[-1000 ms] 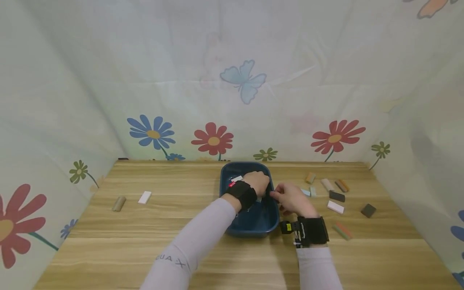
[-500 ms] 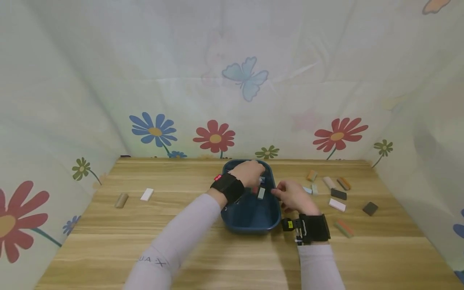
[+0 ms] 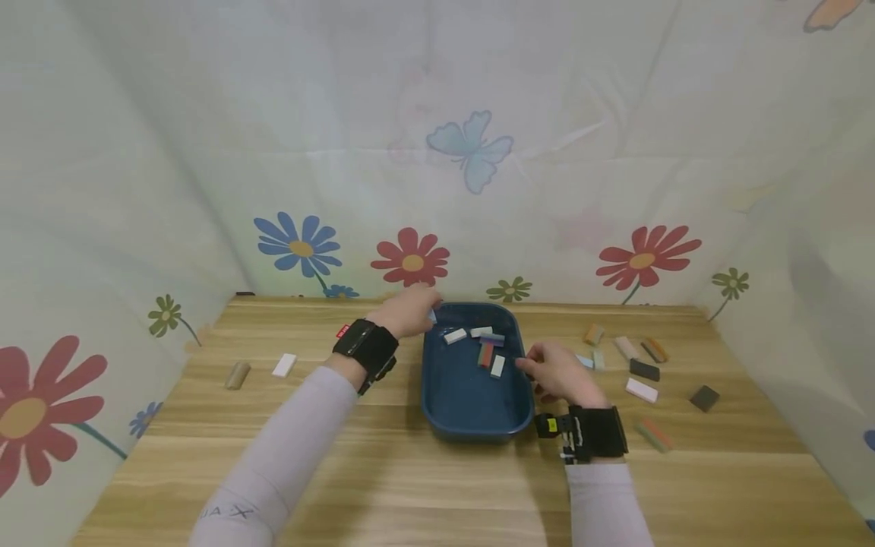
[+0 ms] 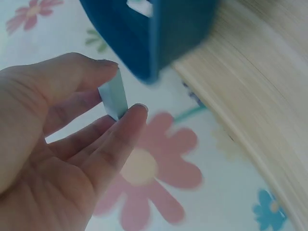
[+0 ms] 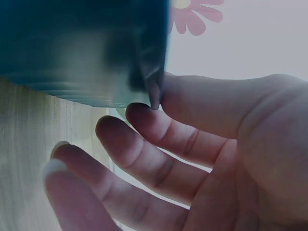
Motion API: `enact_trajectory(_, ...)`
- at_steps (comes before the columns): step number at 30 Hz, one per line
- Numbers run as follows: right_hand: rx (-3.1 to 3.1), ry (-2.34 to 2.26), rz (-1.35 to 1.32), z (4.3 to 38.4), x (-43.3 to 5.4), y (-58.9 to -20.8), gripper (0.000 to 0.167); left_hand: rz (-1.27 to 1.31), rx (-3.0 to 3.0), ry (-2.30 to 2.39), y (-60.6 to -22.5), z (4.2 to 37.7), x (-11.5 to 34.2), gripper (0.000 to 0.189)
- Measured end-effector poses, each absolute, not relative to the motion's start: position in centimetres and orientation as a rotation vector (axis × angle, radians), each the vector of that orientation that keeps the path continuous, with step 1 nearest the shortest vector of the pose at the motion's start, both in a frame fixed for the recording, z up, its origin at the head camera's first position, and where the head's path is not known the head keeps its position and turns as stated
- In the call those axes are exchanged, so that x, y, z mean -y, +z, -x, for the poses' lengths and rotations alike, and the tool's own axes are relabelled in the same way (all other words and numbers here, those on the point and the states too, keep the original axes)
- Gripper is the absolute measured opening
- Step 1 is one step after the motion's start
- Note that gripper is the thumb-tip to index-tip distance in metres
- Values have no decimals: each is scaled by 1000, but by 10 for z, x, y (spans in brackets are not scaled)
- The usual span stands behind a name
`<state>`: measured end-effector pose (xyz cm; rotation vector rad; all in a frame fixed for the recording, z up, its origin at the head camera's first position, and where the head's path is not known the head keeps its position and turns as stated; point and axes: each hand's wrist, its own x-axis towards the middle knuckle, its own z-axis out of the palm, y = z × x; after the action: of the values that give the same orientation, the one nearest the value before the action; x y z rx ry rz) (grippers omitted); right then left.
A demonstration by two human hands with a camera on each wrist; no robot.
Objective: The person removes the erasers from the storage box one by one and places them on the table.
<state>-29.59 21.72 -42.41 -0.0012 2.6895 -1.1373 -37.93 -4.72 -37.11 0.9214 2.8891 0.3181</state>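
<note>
A small light-blue rectangular block [image 4: 114,96] is pinched between the thumb and fingertips of my left hand [image 3: 405,313], at the far left corner of a dark blue plastic bin [image 3: 472,434]. Inside the bin lie several small blocks, among them a white one [image 3: 455,336], a blue-purple one [image 3: 492,339] and a red-and-green one [image 3: 485,355]. My right hand [image 3: 559,374] holds the bin's right side. In the right wrist view its thumb and a finger pinch the rim [image 5: 155,91], while the other fingers are loosely bent below.
Several more small blocks lie on the wooden table right of the bin, including a black one [image 3: 644,370], a white one [image 3: 642,390] and an orange-and-green one [image 3: 654,434]. At the left are a brownish piece [image 3: 238,375] and a white block [image 3: 284,365]. Flowered cloth [image 3: 533,228] surrounds the table.
My left hand has risen from inside the bin and moved left past its rim with the light-blue block, uncovering the blocks inside. The right hand stays at the bin's right rim.
</note>
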Motion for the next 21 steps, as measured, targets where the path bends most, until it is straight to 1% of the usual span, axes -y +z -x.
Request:
enact_trajectory(4, -2689, -1132, 16, 295, -219, -423, 22, -956, -2895, 292, -374, 384, 74, 22)
enact_trajectory(7, -2689, -1133, 8, 294, -221, -421, 22, -960, -2886, 305, -375, 384, 90, 21)
enact_trajectory(15, -2703, -1121, 51, 292, -222, -422, 22, -753, -2894, 375, -387, 380, 126, 25)
enact_trajectory(21, -2694, -1116, 45, 294, -217, -422, 21, -653, -2895, 364, -407, 385, 157, 21)
